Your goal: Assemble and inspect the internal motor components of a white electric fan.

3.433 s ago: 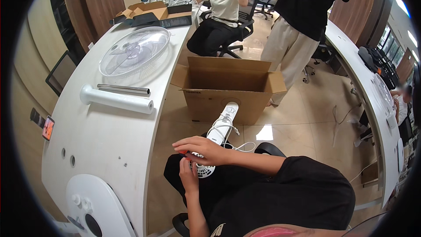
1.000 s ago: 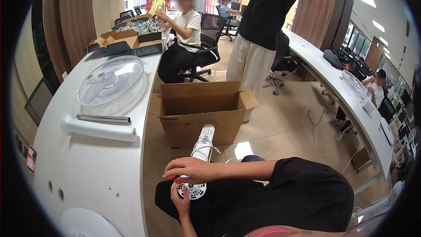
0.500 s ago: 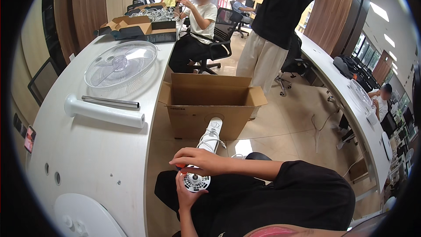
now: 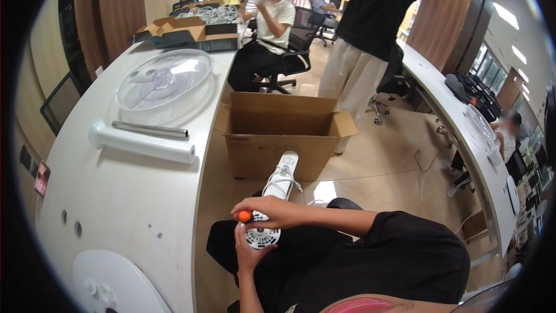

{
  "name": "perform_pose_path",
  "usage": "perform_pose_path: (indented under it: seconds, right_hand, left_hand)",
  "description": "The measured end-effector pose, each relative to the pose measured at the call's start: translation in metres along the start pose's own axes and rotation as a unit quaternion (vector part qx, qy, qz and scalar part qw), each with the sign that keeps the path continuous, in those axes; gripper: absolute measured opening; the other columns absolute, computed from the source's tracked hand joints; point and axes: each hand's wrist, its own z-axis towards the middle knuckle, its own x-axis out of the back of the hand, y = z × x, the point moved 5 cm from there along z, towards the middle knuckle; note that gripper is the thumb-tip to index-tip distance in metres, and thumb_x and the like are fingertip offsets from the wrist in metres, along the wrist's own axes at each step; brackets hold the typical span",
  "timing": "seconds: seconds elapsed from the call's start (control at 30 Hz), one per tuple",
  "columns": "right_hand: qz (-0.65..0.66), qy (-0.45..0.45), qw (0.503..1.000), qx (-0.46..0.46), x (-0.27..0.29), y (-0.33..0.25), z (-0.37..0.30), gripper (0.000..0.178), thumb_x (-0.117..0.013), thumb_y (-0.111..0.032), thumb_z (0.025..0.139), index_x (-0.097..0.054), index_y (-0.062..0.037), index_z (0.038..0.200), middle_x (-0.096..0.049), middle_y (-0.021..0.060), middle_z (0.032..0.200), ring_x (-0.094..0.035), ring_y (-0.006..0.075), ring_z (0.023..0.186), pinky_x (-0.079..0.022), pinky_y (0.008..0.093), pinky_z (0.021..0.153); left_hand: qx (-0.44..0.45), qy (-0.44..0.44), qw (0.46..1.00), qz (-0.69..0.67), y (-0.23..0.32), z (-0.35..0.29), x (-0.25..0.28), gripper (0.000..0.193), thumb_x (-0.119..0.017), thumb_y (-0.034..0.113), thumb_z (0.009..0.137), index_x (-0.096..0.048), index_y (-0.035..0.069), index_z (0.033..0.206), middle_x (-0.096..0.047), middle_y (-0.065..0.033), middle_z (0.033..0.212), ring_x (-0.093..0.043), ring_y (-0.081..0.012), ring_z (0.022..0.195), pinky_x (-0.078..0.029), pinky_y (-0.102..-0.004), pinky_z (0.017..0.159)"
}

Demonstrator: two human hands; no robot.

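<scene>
My left hand (image 4: 248,256) is closed round the side of a white fan motor housing (image 4: 263,238) with a slotted round face. On its far side my right hand (image 4: 279,211) grips a screwdriver whose orange handle end (image 4: 245,216) points up at me; its tip is hidden. From the housing a white fan body (image 4: 280,184) stretches away toward the cardboard box. A white cord (image 4: 296,184) is looped round this body. The housing sits above my dark-clothed lap.
On the white table (image 4: 133,197) at left lie a clear fan blade in its grille (image 4: 165,81), a white tube (image 4: 142,145), a metal pipe (image 4: 152,129), a white base (image 4: 119,281) and small screws (image 4: 160,235). An open cardboard box (image 4: 278,159) stands ahead. Two people are beyond it.
My right hand has turned and its fingers have curled in, so the screwdriver's orange end now shows fully. My left hand still holds the housing. The whole view has shifted slightly.
</scene>
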Motion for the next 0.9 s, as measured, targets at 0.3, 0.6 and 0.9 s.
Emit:
perform_pose_path:
  seconds: [0.3,0.6,0.9]
  right_hand:
    - [-0.011,0.071,0.997,0.010,0.001,0.004,0.001,0.043,-0.078,-0.009,0.084,-0.061,-0.0039,0.122,-0.068,0.0115,0.114,-0.066,0.0258,0.105,-0.050,0.0364,0.093]
    - [0.101,0.120,0.986,0.053,0.025,-0.018,-0.004,0.039,-0.075,-0.009,0.086,-0.061,-0.0036,0.122,-0.063,0.0098,0.118,-0.061,0.0228,0.113,-0.047,0.0360,0.099]
    - [0.055,0.239,0.962,0.118,0.070,-0.042,-0.033,0.036,-0.070,-0.015,0.094,-0.054,-0.0063,0.125,-0.058,0.0080,0.113,-0.060,0.0168,0.105,-0.049,0.0317,0.088]
  left_hand:
    - [-0.030,0.009,0.999,-0.020,0.006,0.002,0.004,0.095,-0.095,0.044,0.060,-0.049,0.003,0.133,-0.048,-0.0208,0.142,-0.050,-0.0377,0.132,-0.042,-0.0451,0.110]
    - [-0.010,0.000,0.999,-0.041,-0.004,0.001,-0.001,0.093,-0.097,0.039,0.057,-0.050,0.001,0.128,-0.050,-0.0201,0.139,-0.053,-0.0359,0.127,-0.044,-0.0433,0.108]
    - [-0.050,0.011,0.998,-0.029,-0.005,0.001,-0.005,0.093,-0.097,0.040,0.056,-0.046,0.005,0.126,-0.048,-0.0228,0.138,-0.051,-0.0416,0.124,-0.044,-0.0480,0.104]
